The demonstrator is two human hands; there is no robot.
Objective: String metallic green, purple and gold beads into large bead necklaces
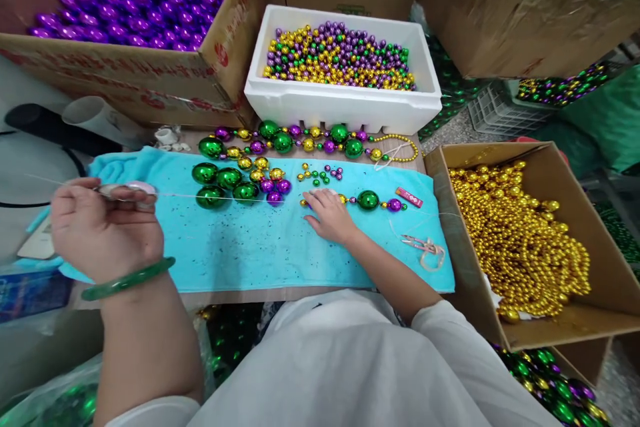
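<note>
Left hand point(107, 230) is raised over the left end of the blue towel point(240, 253), grip closed on a small pale reel point(131, 188). It may be a reel of line; the view is too blurred to be sure. A thin thread point(225, 197) runs from it rightward, just above the towel, to the right hand point(330, 215). The right grip is open, palm down, with fingertips pressing the near end of a short strand point(369, 200) of gold, green and purple beads. That strand lies on the towel, right of centre.

Risks, as judged:
- The thread is taut and barely visible. A tug from the left hand could drag the short strand out from under the fingertips and spill its beads.
- The loose green balls point(220, 183) sit right under the thread line, so a dip of the thread could sweep them. They are round, so they would roll. The towel slows them, but the bare bench point(280, 295) edge is near.
- The small loose beads point(320, 175) are just beyond the right hand. A sideways slide of that hand scatters them.
- The scissors point(423, 248) lie near the strand's far tail and could snag the thread.
- The long strand point(300, 140) lies near the foam box point(340, 107), well apart from both hands, so the risk there is low.
</note>
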